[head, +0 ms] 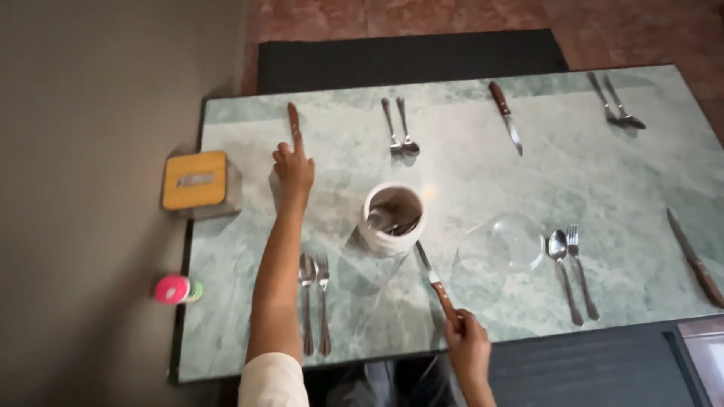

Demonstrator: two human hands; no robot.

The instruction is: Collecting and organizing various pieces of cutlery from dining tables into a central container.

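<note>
My left hand (293, 172) reaches across the green marble table (467, 173) to a wooden-handled knife (294, 123) lying at the far left. Its fingers are curled on the knife's near end, with the index finger laid along the handle. My right hand (467, 345) is at the near edge and grips the wooden handle of a second knife (431, 275), whose blade points toward a white cutlery holder (392, 226). Several utensils stand in the holder.
A clear glass bowl (504, 245) sits right of the holder. Spoon-and-fork pairs lie at the near left (314, 301), near right (571, 275), far middle (400, 130) and far right (617, 102). Other knives lie at the far side (506, 118) and right edge (695, 258). A yellow-topped box (194, 181) and a pink-capped bottle (176, 289) stand left of the table.
</note>
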